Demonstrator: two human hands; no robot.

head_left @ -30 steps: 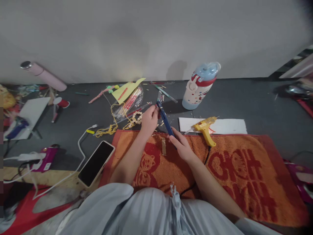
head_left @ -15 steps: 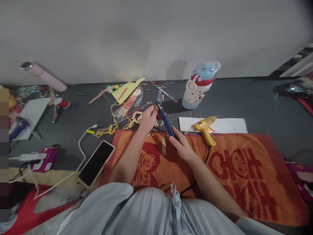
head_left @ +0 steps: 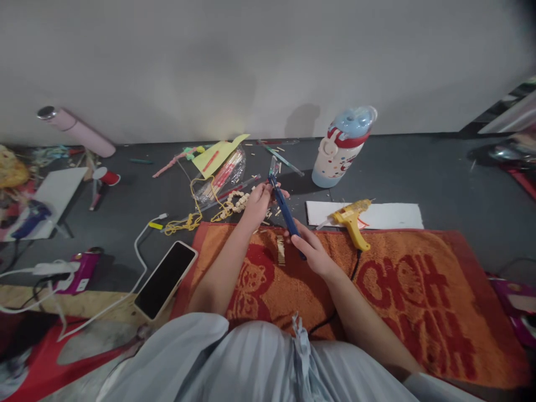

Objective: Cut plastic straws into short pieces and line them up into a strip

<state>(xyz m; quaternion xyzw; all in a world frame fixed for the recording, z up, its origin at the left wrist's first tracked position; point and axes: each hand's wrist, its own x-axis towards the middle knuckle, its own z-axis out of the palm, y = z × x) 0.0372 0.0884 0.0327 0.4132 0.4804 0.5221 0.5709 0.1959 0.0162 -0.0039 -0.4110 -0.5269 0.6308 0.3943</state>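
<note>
A long dark-blue hand tool with a metal end slants away from me. My right hand is wrapped round its near end. At the tool's far end my left hand is closed, its fingertips beside the metal part. Whatever it pinches is too small to make out. Below the tool, short stick pieces lie in a row on the orange towel. More cut bits are scattered on the dark table past the towel's edge. A string of pale pieces lies left of my left hand.
A yellow glue gun rests across a white board, its cord crossing the towel. Behind it stands a water bottle. To the left are a phone, a white cable and bagged sticks beside yellow paper.
The blue tool has turned slightly and looks narrower. Fingers of my left hand now show on the right of its metal end. My right hand has shifted slightly right.
</note>
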